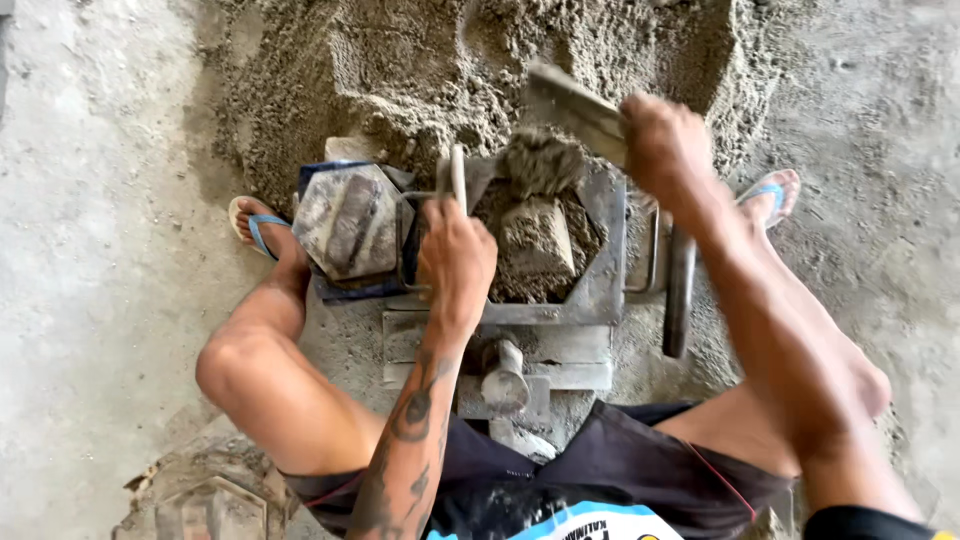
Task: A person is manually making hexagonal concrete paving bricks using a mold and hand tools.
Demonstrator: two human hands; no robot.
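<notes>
I sit over a grey metal mould on the ground, its hexagonal cavity partly filled with damp sandy mix. My left hand grips an upright metal handle at the mould's left edge. My right hand holds a flat metal scoop, tilted over the cavity with a clump of mix sliding off it. The mould's hexagonal lid lies tipped open to the left.
A big heap of sandy mix lies just beyond the mould. My feet in blue sandals flank it. A long metal lever hangs at the mould's right. A finished hexagonal block rests at bottom left on concrete floor.
</notes>
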